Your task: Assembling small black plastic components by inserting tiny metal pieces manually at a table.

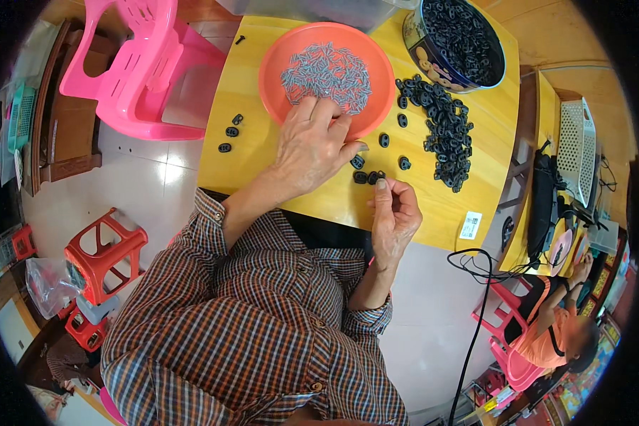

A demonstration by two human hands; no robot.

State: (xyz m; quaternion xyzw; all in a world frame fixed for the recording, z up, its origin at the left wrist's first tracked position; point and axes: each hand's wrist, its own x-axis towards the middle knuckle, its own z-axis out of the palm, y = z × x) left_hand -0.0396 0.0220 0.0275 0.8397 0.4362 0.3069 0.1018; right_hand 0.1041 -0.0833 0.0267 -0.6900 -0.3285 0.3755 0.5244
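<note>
Black piece (380,175), small, two-holed type: located on the yellow surface (490,128), near its front edge, at the thumb tip of the right hand (396,216). Right grip: narrow; whether the piece is pinched or merely touched cannot be told. Two like pieces are set just to its left. Left hand (314,145): extended over the near rim of an orange bowl (381,74), fingers lowered to the small grey spring-like parts (326,67) held therein. Left grip: fingertips hidden; whether anything is held cannot be told. Loose pile of black pieces (447,135): spread right of the bowl. Round dark-blue tin (433,69): placed behind the pile, filled with similar pieces. Three black pieces (232,131): laid left of the bowl. White label (471,225): lying at the front right corner. Pink chair (131,78): stood beyond the left edge.
</note>
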